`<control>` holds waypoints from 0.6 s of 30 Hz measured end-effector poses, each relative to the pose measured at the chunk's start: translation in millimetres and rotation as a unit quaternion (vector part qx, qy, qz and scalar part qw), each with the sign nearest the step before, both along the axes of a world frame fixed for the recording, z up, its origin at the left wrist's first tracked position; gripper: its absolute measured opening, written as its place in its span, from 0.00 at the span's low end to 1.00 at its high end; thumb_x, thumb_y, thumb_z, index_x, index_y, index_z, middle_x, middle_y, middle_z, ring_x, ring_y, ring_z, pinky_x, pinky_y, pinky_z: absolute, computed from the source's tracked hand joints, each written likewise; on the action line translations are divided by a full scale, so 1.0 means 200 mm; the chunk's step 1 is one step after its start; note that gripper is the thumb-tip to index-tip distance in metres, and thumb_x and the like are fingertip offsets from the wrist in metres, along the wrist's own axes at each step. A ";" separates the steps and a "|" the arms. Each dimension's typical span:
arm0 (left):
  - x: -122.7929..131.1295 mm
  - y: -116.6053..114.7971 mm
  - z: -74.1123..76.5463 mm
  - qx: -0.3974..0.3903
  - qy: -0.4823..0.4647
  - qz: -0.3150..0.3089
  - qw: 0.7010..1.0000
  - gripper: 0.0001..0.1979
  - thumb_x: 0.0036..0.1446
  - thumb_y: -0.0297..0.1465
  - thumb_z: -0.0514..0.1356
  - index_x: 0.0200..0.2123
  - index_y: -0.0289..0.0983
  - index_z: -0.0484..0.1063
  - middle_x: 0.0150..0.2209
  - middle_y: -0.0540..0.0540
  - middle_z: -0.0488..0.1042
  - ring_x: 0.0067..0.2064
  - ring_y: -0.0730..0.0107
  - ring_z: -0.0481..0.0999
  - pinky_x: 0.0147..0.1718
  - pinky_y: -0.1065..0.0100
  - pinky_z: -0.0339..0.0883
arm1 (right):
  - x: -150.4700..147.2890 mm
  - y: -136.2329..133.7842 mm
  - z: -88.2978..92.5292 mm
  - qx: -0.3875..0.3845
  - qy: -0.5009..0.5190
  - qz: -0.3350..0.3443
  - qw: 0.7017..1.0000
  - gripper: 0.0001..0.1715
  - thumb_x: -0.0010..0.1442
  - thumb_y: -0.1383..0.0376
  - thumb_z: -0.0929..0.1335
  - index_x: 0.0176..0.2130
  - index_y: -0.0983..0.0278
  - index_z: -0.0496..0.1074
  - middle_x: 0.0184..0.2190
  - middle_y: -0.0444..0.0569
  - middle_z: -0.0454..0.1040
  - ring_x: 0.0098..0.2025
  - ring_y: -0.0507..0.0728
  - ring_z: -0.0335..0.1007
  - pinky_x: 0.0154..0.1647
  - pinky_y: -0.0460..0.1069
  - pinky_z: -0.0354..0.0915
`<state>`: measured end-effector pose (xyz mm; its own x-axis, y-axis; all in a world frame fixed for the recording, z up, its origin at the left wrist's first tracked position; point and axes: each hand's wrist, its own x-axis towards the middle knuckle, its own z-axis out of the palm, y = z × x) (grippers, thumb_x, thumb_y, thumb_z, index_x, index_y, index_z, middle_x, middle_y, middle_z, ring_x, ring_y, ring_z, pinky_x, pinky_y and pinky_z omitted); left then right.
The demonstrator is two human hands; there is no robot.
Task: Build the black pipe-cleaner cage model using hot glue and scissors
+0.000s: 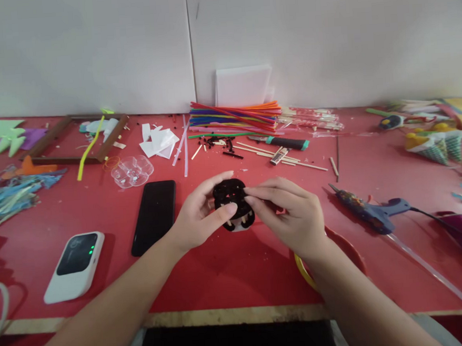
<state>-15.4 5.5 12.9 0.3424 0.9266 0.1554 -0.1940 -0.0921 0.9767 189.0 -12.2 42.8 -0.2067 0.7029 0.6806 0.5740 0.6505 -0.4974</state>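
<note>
A small black craft piece (232, 194), rounded and fuzzy-looking with openings in its top and pale stick ends low on its side, is held above the red table. My left hand (202, 212) is closed round its left side, thumb across the front and fingers behind. At its upper right edge, my right hand (291, 211) pinches with thumb and forefinger. Whether a separate small part sits in that pinch is hidden by the fingertips. Just left of my left hand lies a black phone (154, 218).
Colourful pipe cleaners (235, 117) lie at the back, near a utility knife (288, 142) and thin wooden sticks (305, 164). A glue gun (370, 210) rests at right, its cord trailing. Under my right wrist is a yellow-and-red ring-shaped item (345, 249). A white device (75, 267) sits front left.
</note>
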 end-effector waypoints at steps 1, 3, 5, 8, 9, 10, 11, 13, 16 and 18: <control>0.00 0.00 0.00 -0.001 -0.001 0.004 1.000 0.27 0.61 0.39 0.71 0.62 0.41 0.74 0.55 0.39 0.81 0.54 0.56 0.83 0.54 0.56 0.80 | 0.00 0.00 0.00 0.001 0.002 -0.005 1.000 0.08 0.68 0.68 0.72 0.43 0.58 0.85 0.34 0.48 0.84 0.31 0.53 0.78 0.30 0.48 0.75; 0.01 0.01 -0.01 0.008 -0.004 0.015 1.000 0.27 0.61 0.40 0.71 0.61 0.41 0.75 0.55 0.39 0.81 0.56 0.56 0.82 0.55 0.56 0.80 | 0.00 0.00 0.00 0.008 0.007 -0.015 1.000 0.07 0.67 0.68 0.72 0.42 0.59 0.84 0.34 0.48 0.84 0.32 0.53 0.79 0.32 0.48 0.76; 0.02 0.01 -0.01 0.021 -0.010 0.024 0.999 0.26 0.61 0.41 0.71 0.60 0.41 0.75 0.56 0.40 0.82 0.56 0.57 0.82 0.55 0.57 0.80 | 0.00 0.00 0.00 0.019 0.012 -0.027 0.999 0.07 0.67 0.69 0.73 0.41 0.59 0.83 0.35 0.48 0.84 0.33 0.53 0.80 0.33 0.48 0.76; 0.02 0.01 -0.01 0.022 -0.013 0.028 0.999 0.26 0.62 0.43 0.71 0.60 0.41 0.75 0.56 0.39 0.82 0.56 0.57 0.82 0.55 0.58 0.80 | 0.00 0.00 0.00 0.019 0.011 -0.040 0.999 0.06 0.67 0.68 0.73 0.40 0.58 0.82 0.34 0.47 0.84 0.33 0.54 0.79 0.34 0.49 0.76; 0.02 0.01 -0.01 0.019 -0.013 0.030 0.999 0.27 0.62 0.43 0.71 0.60 0.40 0.75 0.56 0.39 0.82 0.57 0.57 0.82 0.55 0.58 0.80 | 0.00 0.00 0.00 0.017 0.010 -0.044 0.999 0.06 0.67 0.68 0.72 0.39 0.58 0.82 0.33 0.47 0.84 0.33 0.54 0.79 0.34 0.50 0.76; 0.02 0.01 -0.01 0.015 -0.012 0.032 0.999 0.27 0.61 0.43 0.71 0.60 0.40 0.75 0.56 0.39 0.81 0.57 0.56 0.82 0.55 0.58 0.80 | 0.00 0.00 0.00 0.014 0.010 -0.046 0.999 0.06 0.67 0.68 0.72 0.39 0.58 0.82 0.33 0.47 0.84 0.33 0.54 0.79 0.34 0.50 0.76; 0.02 0.01 -0.01 0.012 -0.012 0.035 0.999 0.27 0.61 0.43 0.71 0.60 0.40 0.75 0.56 0.39 0.81 0.58 0.55 0.81 0.55 0.58 0.79 | 0.00 0.00 0.00 0.010 0.009 -0.048 0.999 0.06 0.67 0.67 0.72 0.39 0.58 0.82 0.33 0.46 0.84 0.32 0.54 0.79 0.34 0.50 0.76; 0.02 0.01 0.00 0.011 -0.010 0.035 0.999 0.26 0.61 0.42 0.71 0.59 0.40 0.75 0.56 0.39 0.82 0.58 0.55 0.81 0.55 0.57 0.79 | 0.00 0.00 0.00 0.004 0.007 -0.048 0.999 0.06 0.67 0.67 0.72 0.40 0.57 0.82 0.33 0.47 0.84 0.32 0.54 0.79 0.33 0.50 0.75; 0.01 0.01 -0.01 0.018 -0.013 0.030 0.999 0.23 0.62 0.40 0.70 0.58 0.41 0.75 0.55 0.41 0.82 0.55 0.58 0.82 0.53 0.59 0.79 | -0.01 0.00 0.00 -0.001 0.007 -0.040 0.999 0.06 0.68 0.66 0.72 0.40 0.57 0.82 0.34 0.47 0.84 0.31 0.54 0.78 0.30 0.50 0.74; 0.01 0.01 -0.01 0.022 -0.017 0.024 0.999 0.21 0.63 0.39 0.69 0.57 0.41 0.75 0.54 0.41 0.81 0.54 0.59 0.82 0.51 0.61 0.79 | -0.01 0.00 0.00 0.001 0.009 -0.033 0.999 0.05 0.67 0.66 0.72 0.39 0.58 0.82 0.32 0.47 0.83 0.29 0.53 0.76 0.28 0.49 0.72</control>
<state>-12.9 7.4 11.3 0.2909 0.9342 0.2064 -0.2211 -0.1443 0.9645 187.3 -12.7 42.3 -0.1475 0.7132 0.6853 0.6075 0.6121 -0.5062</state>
